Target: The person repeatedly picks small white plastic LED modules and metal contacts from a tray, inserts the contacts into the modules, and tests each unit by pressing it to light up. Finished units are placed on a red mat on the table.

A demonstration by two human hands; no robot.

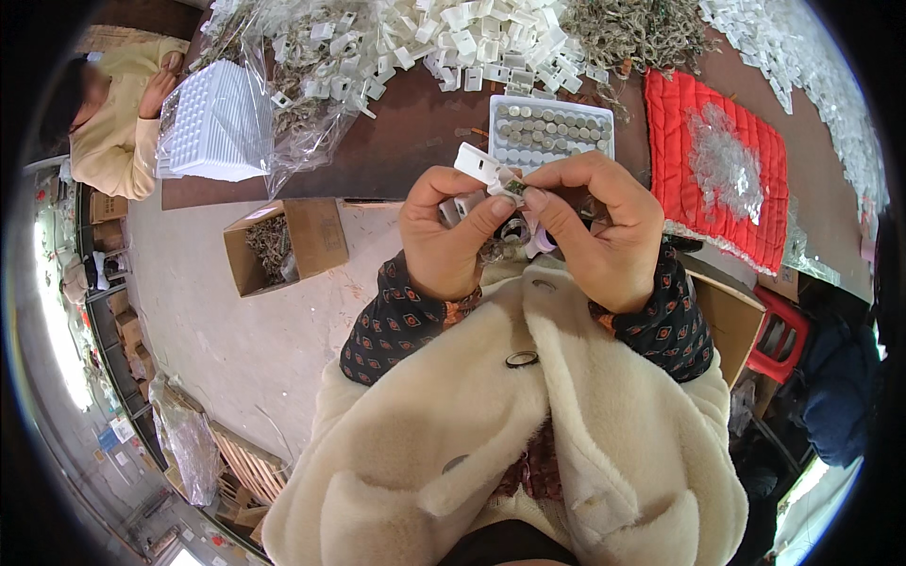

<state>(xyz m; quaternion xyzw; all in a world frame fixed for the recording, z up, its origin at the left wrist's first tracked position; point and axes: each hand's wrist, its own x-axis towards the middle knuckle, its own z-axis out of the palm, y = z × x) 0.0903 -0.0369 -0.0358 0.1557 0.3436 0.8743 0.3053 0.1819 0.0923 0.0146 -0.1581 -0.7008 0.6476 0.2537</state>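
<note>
A small white plastic housing [478, 164] with a dark slot is held up in front of my chest. My left hand [442, 231] is closed around it, thumb and fingers pinching its lower end. Close beside it, my right hand [609, 231] has its thumb and forefinger pressed together at the housing's end, by a small greenish bit. What the right fingers hold is too small and covered to name. Just beyond the hands, a white tray [494, 111] at the table edge carries rows of round silvery discs [557, 129].
White housings [472, 42] and tangled wire bundles [637, 33] are heaped on the brown table [415, 141]. Stacked white trays [215, 123] stand left, near another person [118, 113]. A red quilted pad [670, 160] bears clear pieces. A cardboard box [326, 236] sits on the floor.
</note>
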